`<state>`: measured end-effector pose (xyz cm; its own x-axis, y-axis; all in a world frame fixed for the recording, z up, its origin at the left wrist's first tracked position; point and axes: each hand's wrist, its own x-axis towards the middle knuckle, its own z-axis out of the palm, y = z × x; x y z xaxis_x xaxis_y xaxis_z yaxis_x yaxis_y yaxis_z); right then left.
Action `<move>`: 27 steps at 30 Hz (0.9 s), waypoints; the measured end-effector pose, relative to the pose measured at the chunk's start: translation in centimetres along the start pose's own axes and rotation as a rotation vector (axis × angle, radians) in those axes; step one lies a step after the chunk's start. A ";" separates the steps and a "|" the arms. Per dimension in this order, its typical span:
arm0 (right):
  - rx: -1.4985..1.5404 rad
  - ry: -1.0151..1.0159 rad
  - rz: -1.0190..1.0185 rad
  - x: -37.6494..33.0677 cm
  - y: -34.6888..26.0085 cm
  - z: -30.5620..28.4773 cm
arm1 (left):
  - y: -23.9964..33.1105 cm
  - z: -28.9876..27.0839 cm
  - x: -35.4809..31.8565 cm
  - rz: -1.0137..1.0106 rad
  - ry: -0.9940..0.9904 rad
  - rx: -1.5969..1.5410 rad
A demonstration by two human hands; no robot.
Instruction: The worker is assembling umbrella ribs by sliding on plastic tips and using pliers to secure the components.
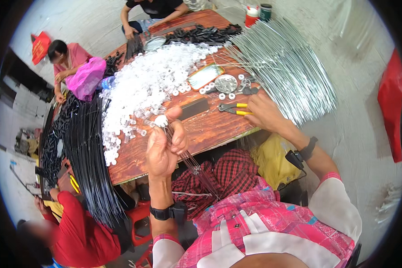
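My left hand (161, 154) is closed round a few thin metal rods (183, 154), which slant down toward my lap. A small white plastic cap (161, 120) sits at their upper end, between thumb and fingers. My right hand (265, 111) is closed on the yellow handles of a pair of pincers (234, 108), whose dark jaws point left over the wooden table (219, 120). Between the hands lies a flat dark bar (195, 108). Beyond it, a heap of white and clear plastic caps (143, 85) spreads across the tabletop.
Silvery rods (290, 71) overhang the table's right side, black rods (89, 156) its left. Near the pincers are a round dish (226, 84), an orange-rimmed tray (206, 76) and keys (245, 82). Co-workers sit at the far side and left; a red stool (140, 219) stands lower left.
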<state>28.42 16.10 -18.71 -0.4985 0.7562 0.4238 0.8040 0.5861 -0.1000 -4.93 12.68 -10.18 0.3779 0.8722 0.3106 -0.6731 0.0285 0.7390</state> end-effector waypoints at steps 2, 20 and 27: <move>0.056 -0.026 0.016 0.4 0.1 -0.5 | -0.2 -0.1 -0.4 0.048 0.018 0.073; 0.653 -0.318 -0.080 8.1 -8.9 -11.0 | -1.3 1.3 -0.5 0.118 0.259 0.322; 0.507 -0.218 -0.150 8.8 -9.5 -11.8 | -0.9 1.7 -0.9 0.089 0.303 0.296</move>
<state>20.25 13.73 -3.45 -0.6939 0.6649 0.2763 0.4901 0.7173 -0.4952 -3.62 11.08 -10.10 0.0936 0.9701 0.2240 -0.4665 -0.1560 0.8706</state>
